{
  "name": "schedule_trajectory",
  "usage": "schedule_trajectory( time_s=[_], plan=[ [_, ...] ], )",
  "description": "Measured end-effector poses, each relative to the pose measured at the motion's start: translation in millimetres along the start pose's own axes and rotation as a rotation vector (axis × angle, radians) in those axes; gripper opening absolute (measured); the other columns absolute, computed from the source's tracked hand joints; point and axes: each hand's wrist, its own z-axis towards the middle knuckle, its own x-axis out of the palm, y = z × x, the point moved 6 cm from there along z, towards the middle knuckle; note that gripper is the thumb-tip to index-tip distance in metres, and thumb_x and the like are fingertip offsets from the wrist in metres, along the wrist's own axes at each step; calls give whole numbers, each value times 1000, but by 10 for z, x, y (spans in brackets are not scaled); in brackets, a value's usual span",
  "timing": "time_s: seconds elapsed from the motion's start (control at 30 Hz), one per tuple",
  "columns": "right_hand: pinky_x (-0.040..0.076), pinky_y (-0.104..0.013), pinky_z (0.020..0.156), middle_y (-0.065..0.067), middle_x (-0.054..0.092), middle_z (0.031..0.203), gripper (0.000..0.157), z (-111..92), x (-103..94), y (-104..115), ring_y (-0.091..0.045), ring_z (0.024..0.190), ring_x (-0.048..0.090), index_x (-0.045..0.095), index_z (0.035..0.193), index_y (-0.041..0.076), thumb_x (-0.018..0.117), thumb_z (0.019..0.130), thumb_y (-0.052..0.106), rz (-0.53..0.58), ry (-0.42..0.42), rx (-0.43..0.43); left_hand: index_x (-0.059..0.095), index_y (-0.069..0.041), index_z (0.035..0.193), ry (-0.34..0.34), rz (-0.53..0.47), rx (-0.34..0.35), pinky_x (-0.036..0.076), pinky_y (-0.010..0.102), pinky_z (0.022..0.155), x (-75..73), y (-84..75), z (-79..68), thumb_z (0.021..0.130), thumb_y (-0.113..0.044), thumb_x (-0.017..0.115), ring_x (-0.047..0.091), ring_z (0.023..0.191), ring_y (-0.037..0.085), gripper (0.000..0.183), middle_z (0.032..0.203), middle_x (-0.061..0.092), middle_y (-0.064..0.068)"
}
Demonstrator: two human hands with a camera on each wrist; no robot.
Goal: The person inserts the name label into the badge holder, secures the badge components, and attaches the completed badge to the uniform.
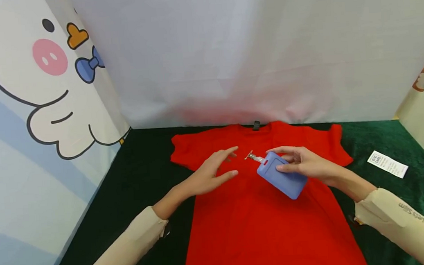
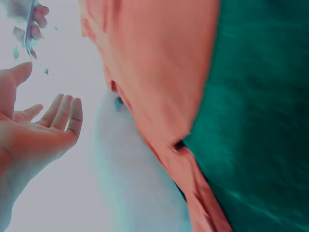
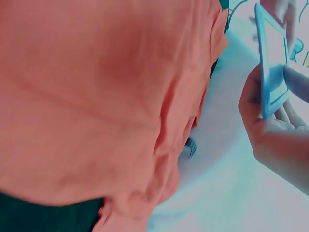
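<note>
A blue badge holder point(image 1: 279, 177) is pinched between the thumb and fingers of my right hand point(image 1: 302, 163), tilted above the shirt. From its slotted top a clear strap with a metal clip point(image 1: 251, 156) points left. My left hand point(image 1: 212, 171) hovers to the left of the clip, fingers spread and apart from it. Under both hands a red T-shirt point(image 1: 263, 231) lies spread out, collar at the far side. In the right wrist view the badge holder point(image 3: 270, 63) appears edge-on in the right hand point(image 3: 275, 140). The left wrist view shows the left hand point(image 2: 43, 125) holding nothing.
A white printed card point(image 1: 387, 164) lies on the dark green cloth point(image 1: 367, 138) to the right of the shirt. A white sheet point(image 1: 229, 57) hangs behind, and a cartoon-printed panel point(image 1: 22, 162) stands on the left. A dark label point(image 1: 256, 125) shows at the collar.
</note>
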Motion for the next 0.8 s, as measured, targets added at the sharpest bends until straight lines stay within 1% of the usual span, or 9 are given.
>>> schedule_trajectory(
  time_s=[0.1, 0.23, 0.37, 0.43, 0.53, 0.6, 0.67, 0.73, 0.8],
  plan=[
    [58, -41, 89, -26, 58, 140, 62, 61, 79, 33, -27, 108, 65, 40, 155, 8, 65, 101, 24, -5, 18, -4, 32, -8, 159, 22, -45, -40, 42, 54, 115, 53, -36, 95, 104, -24, 59, 44, 140, 31, 63, 154, 46, 14],
    [58, -40, 88, -24, 62, 135, 58, 105, 134, 49, -28, 105, 66, 43, 153, 8, 65, 101, 22, -3, 48, -17, 49, -8, 149, 30, -80, -55, 43, 53, 115, 89, -50, 164, 105, -24, 57, 45, 138, 30, 48, 151, 50, 11],
    [57, -39, 88, -22, 65, 131, 57, 108, 154, 36, -28, 105, 65, 44, 152, 7, 65, 101, 22, -16, 67, -28, 57, -5, 141, 29, -110, -40, 50, 48, 107, 111, -51, 201, 103, -22, 60, 56, 125, 24, 41, 138, 61, 11],
    [56, -39, 88, -21, 66, 130, 57, 100, 162, 17, -28, 105, 65, 45, 151, 6, 66, 101, 22, -26, 74, -31, 55, -5, 142, 31, -146, -57, 55, 40, 99, 128, -39, 208, 102, -20, 64, 62, 113, 21, 43, 128, 66, 11],
    [56, -38, 87, -20, 66, 128, 56, 89, 176, -11, -28, 105, 64, 47, 150, 6, 67, 100, 21, -34, 86, -35, 50, -6, 146, 32, -241, -129, 57, 32, 88, 154, -14, 203, 99, -18, 68, 67, 100, 22, 52, 116, 69, 11],
    [56, -39, 86, -20, 66, 127, 55, 81, 185, -18, -28, 104, 64, 49, 149, 6, 67, 100, 21, -35, 93, -46, 49, -6, 146, 24, -320, -189, 59, 36, 86, 164, -1, 191, 98, -17, 70, 69, 96, 29, 53, 109, 69, 11],
    [57, -39, 85, -20, 66, 126, 54, 76, 186, -17, -29, 104, 64, 49, 149, 6, 67, 100, 20, -32, 94, -62, 53, -4, 143, 21, -386, -232, 60, 45, 86, 173, -4, 180, 98, -16, 70, 68, 96, 38, 49, 104, 68, 11],
    [57, -39, 86, -20, 68, 124, 53, 74, 175, -11, -29, 103, 65, 50, 148, 6, 67, 100, 19, -36, 87, -80, 61, -2, 134, 22, -439, -266, 58, 53, 88, 181, -12, 174, 98, -16, 70, 67, 97, 45, 39, 100, 68, 13],
    [57, -38, 88, -19, 69, 122, 52, 77, 156, -9, -28, 103, 67, 51, 147, 5, 67, 100, 18, -41, 71, -95, 68, -2, 123, 31, -463, -286, 57, 56, 88, 189, -25, 176, 97, -17, 70, 65, 97, 49, 31, 99, 69, 20]
  ],
)
